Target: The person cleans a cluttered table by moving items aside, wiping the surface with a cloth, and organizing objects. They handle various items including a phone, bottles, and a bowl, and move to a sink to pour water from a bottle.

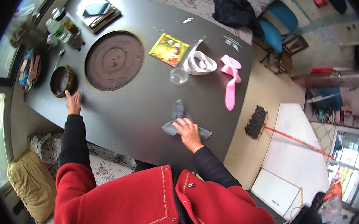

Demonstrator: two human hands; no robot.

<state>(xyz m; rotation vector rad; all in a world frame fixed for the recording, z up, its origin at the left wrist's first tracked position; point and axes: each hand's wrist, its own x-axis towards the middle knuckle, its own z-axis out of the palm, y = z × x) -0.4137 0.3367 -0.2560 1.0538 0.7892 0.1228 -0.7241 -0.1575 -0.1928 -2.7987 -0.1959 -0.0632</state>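
On a dark tabletop [127,120], my right hand [189,133] presses down on a crumpled grey cloth [179,110] with its fingers spread. My left hand [73,102] is at the near edge of a round brown bowl [62,81]; its thumb is apart from the fingers, and whether it touches the bowl cannot be told. Beyond the cloth are a clear plastic cup [179,76], a coiled white strap [200,63], a yellow-green picture book [169,49] and a pink ribbon-like strip [231,81]. A spoon [59,59] lies behind the bowl.
A round brown recessed plate [114,61] is set in the table. Bottles [58,31], a basket [29,70] and a smartphone [97,9] on a stack of books stand at the left. Right of the table are a broom [257,122] and a blue chair [271,35].
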